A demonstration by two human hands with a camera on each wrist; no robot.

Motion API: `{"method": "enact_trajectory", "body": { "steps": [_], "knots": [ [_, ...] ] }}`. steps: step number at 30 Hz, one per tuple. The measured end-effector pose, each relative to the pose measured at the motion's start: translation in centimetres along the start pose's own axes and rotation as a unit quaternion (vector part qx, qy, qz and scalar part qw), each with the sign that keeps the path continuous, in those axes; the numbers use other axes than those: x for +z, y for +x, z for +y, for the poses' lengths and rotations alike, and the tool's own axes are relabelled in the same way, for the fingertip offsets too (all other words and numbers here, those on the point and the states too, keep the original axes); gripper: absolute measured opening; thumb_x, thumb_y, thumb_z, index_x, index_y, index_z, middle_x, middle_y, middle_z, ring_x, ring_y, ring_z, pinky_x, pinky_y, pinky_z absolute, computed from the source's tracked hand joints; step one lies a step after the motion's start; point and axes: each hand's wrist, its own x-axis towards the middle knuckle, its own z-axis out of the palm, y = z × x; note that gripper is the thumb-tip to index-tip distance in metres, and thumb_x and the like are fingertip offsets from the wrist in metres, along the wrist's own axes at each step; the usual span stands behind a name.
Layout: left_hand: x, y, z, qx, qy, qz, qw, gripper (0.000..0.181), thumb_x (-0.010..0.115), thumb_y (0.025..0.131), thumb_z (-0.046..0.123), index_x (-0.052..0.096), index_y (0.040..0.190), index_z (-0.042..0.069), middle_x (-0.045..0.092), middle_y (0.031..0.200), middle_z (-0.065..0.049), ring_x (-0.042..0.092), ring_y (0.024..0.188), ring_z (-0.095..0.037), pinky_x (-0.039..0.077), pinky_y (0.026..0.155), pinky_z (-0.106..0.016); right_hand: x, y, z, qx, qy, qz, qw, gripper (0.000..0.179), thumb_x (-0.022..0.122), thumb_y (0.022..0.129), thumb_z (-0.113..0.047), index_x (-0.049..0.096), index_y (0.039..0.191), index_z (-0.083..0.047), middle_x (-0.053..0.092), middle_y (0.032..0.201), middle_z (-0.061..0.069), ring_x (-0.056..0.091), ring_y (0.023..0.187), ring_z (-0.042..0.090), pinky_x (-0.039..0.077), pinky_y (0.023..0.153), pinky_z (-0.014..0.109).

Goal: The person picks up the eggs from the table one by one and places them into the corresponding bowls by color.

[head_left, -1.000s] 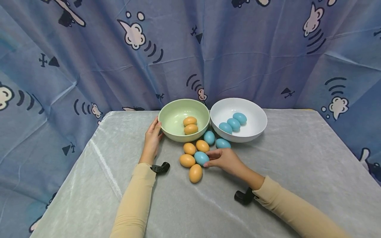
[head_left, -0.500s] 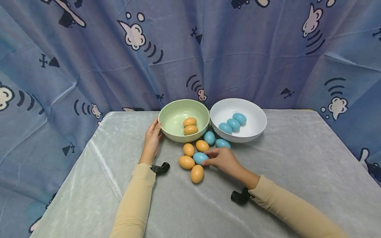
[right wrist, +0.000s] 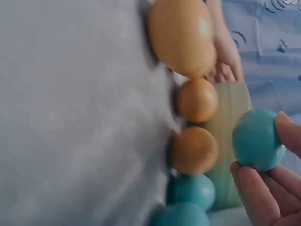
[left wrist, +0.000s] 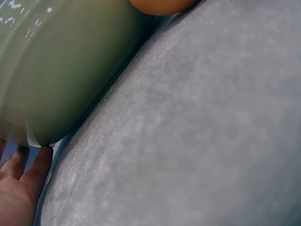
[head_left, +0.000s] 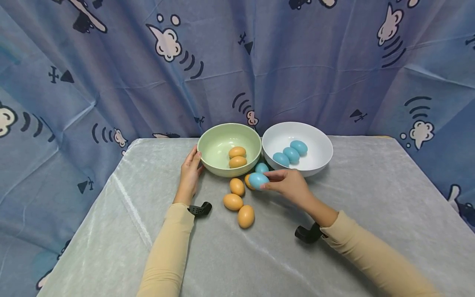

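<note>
My right hand (head_left: 291, 186) pinches a blue egg (head_left: 258, 180) between thumb and fingers, lifted over an orange egg (head_left: 248, 182) that it partly hides. In the right wrist view the held blue egg (right wrist: 258, 140) hangs clear of the table. My left hand (head_left: 190, 176) rests against the left side of the green bowl (head_left: 215, 146); in the left wrist view its fairly straight fingers (left wrist: 42, 165) touch the bowl's outside. Two orange eggs lie inside that bowl. Three blue eggs (head_left: 291, 155) sit in the white bowl (head_left: 319, 144) to its right.
Three more orange eggs (head_left: 233, 202) lie on the grey cloth-covered table (head_left: 148, 185) before the green bowl. Another blue egg (head_left: 261, 168) lies between the bowls' front sides. In the right wrist view, a second loose blue egg (right wrist: 183, 216) shows. A patterned blue curtain (head_left: 208, 49) hangs behind.
My right hand has lifted the blue egg from among the orange ones and carried it up and away from me. The left hand and both bowls stay put.
</note>
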Motion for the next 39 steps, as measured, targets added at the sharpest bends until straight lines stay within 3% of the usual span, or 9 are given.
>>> {"method": "enact_trajectory", "body": {
  "steps": [9,16,25,33,39],
  "knots": [
    [-0.3,0.7,-0.9,0.007,-0.001,0.008,0.9999,0.056,0.049,0.105,0.037,0.032,0.157,0.024,0.03,0.163,0.007,0.032,0.149,-0.014,0.031,0.122,-0.041,-3.1,0.7,-2.2,-0.003,0.001,0.026,0.9997,0.054,0.084,0.079,-0.036,0.071,0.124,-0.01,0.072,0.121,0.01,0.068,0.115,0.022,0.051,0.084,0.012],
    [-0.2,0.7,-1.0,0.019,-0.001,0.015,0.9997,0.055,0.051,0.104,0.036,0.037,0.155,0.023,0.035,0.161,0.005,0.036,0.147,-0.014,0.034,0.12,-0.042,-4.5,2.0,-2.8,0.002,-0.011,0.059,0.9982,0.051,0.084,0.08,-0.037,0.073,0.121,-0.01,0.073,0.118,0.011,0.065,0.096,-0.002,0.05,0.082,0.014],
    [-0.2,0.7,-1.1,0.014,0.004,0.017,0.9998,0.054,0.049,0.105,0.034,0.035,0.156,0.023,0.033,0.162,0.005,0.036,0.147,-0.015,0.034,0.12,-0.042,-5.5,4.7,-2.1,0.032,-0.017,0.079,0.9962,0.053,0.081,0.082,-0.037,0.07,0.125,-0.009,0.07,0.125,0.012,0.062,0.119,0.023,0.049,0.097,0.032],
    [-0.1,0.6,-1.1,0.015,0.0,0.016,0.9998,0.055,0.05,0.105,0.036,0.035,0.156,0.022,0.033,0.162,0.005,0.036,0.147,-0.015,0.033,0.12,-0.041,-5.8,6.6,-1.5,0.06,-0.013,0.094,0.9937,0.052,0.08,0.084,-0.035,0.07,0.126,-0.007,0.068,0.127,0.014,0.06,0.125,0.028,0.048,0.103,0.041],
    [-0.2,0.7,-1.0,0.006,0.001,0.012,0.9999,0.055,0.049,0.105,0.037,0.033,0.156,0.024,0.031,0.163,0.007,0.032,0.149,-0.014,0.031,0.122,-0.042,-5.6,8.1,-0.8,0.062,-0.019,0.105,0.9924,0.05,0.079,0.085,-0.033,0.069,0.125,-0.005,0.069,0.124,0.017,0.064,0.117,0.029,0.049,0.1,0.04]
  ]
}}
